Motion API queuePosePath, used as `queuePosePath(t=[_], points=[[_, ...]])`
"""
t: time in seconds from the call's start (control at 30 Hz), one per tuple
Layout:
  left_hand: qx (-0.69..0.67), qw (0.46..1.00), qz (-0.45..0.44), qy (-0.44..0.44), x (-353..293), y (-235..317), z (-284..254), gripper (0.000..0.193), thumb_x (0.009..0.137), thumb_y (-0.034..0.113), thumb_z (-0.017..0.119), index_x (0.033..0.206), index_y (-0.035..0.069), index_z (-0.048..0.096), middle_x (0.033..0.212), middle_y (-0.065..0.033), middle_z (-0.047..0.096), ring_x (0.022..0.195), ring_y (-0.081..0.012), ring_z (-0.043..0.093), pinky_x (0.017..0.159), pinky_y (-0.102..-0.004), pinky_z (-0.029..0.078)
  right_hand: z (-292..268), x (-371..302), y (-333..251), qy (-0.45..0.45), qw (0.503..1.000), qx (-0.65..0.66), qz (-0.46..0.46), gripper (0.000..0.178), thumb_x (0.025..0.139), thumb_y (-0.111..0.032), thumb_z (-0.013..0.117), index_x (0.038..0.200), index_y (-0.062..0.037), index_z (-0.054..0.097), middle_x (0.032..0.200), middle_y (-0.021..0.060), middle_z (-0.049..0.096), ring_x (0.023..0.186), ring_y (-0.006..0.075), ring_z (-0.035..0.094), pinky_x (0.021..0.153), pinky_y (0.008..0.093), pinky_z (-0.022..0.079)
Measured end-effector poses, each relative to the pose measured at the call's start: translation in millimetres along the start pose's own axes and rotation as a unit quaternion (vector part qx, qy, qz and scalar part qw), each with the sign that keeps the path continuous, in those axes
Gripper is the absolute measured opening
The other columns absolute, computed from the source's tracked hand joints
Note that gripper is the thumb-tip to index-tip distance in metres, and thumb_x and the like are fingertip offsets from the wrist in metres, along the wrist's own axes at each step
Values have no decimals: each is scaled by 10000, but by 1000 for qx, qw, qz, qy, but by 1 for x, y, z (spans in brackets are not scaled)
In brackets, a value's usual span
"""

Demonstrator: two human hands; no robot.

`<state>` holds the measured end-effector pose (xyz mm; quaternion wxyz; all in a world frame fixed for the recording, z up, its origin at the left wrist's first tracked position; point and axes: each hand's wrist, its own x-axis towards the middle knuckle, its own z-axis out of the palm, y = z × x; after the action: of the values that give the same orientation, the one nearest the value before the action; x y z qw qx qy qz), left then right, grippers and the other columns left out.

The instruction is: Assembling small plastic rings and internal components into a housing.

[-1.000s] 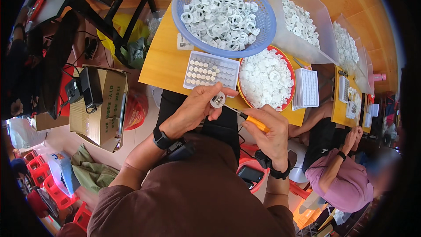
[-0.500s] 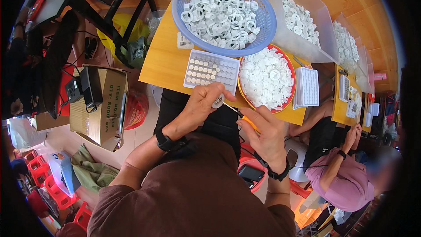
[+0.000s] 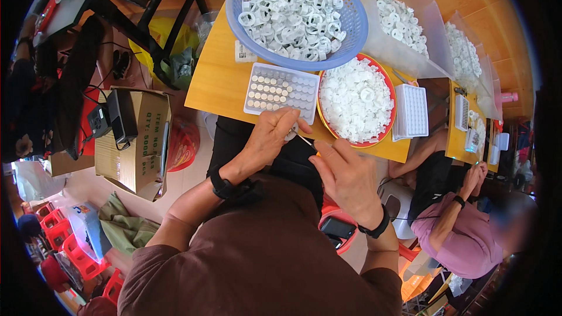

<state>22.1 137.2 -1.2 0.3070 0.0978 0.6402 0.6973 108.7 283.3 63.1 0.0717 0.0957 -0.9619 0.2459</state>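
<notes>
Between the thumb and fingers of my left hand is a small round white plastic part, mostly covered by the fingers. My right hand is closed round a screwdriver; its thin metal shaft points at the part, and the orange handle is largely hidden by the hand. Just beyond my left hand, a white compartment tray lies on the table, with cream round pieces in several rows. A red-rimmed round plate heaped with small white pieces sits beyond my right hand.
A blue basket of white plastic parts stands at the far table edge, beside a clear bin of more parts. Stacked white trays are right of the plate. A co-worker sits at right; a cardboard box stands left.
My right hand has turned and shifted slightly, so the screwdriver's orange handle shows less. My left hand keeps its hold on the round part. The view has shifted a little.
</notes>
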Motion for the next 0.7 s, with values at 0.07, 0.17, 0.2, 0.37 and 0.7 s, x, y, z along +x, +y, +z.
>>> queuePosePath(t=[0.07, 0.17, 0.2, 0.37, 0.7], points=[[1, 1000, 7, 3, 1, 0, 1, 470, 951, 343, 362, 775, 22, 657, 570, 36, 470, 512, -32, 329, 464, -197, 246, 0, -2, -2, 0, 998, -57, 2, 241, 742, -132, 674, 954, -62, 583, 695, 58, 456, 506, 234, 539, 423, 320, 418], [-1, 1000, 9, 0, 2, 3, 3, 470, 950, 342, 363, 779, 19, 658, 557, 39, 454, 504, -33, 323, 459, -199, 239, -2, -2, 3, 25, 999, -29, -10, 269, 736, -137, 682, 969, -64, 569, 685, 55, 436, 468, 225, 518, 396, 315, 400], [-4, 1000, 4, -6, 2, 4, 3, 469, 949, 340, 365, 783, 15, 659, 550, 39, 448, 499, -34, 321, 456, -200, 236, -7, -3, 0, 25, 999, -38, -5, 263, 732, -132, 685, 961, -62, 576, 691, 56, 444, 469, 227, 519, 400, 316, 402], [-54, 997, -47, -11, 4, 7, -4, 460, 948, 329, 371, 792, 6, 660, 517, 36, 418, 470, -38, 311, 442, -204, 231, -21, -3, -2, 53, 997, -53, 12, 243, 715, -110, 699, 930, -54, 600, 710, 56, 478, 482, 227, 531, 415, 321, 407], [-199, 972, -113, -47, 0, 3, -13, 459, 957, 326, 359, 836, -33, 618, 533, 23, 397, 433, -44, 270, 425, -200, 211, -13, -6, 31, 198, 968, 77, 133, 236, 766, -64, 642, 987, 5, 593, 747, 102, 530, 613, 216, 542, 561, 290, 423]])
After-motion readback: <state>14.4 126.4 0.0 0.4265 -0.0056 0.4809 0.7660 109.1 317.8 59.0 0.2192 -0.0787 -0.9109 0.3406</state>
